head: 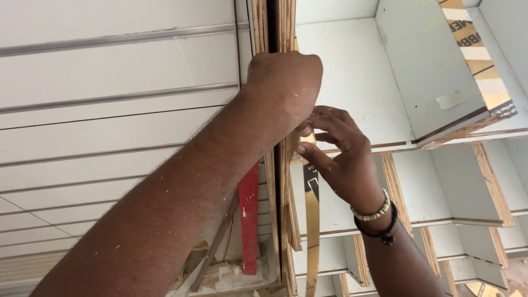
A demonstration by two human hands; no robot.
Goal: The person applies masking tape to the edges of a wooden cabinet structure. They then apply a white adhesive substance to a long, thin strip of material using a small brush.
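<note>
1. The left hand (pixel 283 88) comes in on a long forearm from the lower left and wraps over the front edge of an upright plywood panel (pixel 286 220). Its fingers are curled around the far side of that edge and are hidden, so I cannot tell how tightly they grip.
2. The right hand (pixel 344 159) sits just right of the plywood panel, directly below the left hand and touching it. Its thumb and first fingers (pixel 330 118) are pressed together, pinching the top of a thin golden strip (pixel 312 220).
3. The golden strip hangs down along the right face of the plywood panel, close against its edge, with a dark printed patch near the top.
4. A beaded bracelet (pixel 375 212) and a black band (pixel 379 231) circle the right wrist.
5. Left of the plywood panel, lower down, a red bar (pixel 248 220) stands upright among wood offcuts.
6. Right of the plywood panel, white shelf compartments (pixel 440 187) with bare plywood edges spread out.
7. Left of the plywood panel, farther back, white ribbed panelling (pixel 110 99) fills the view.
</note>
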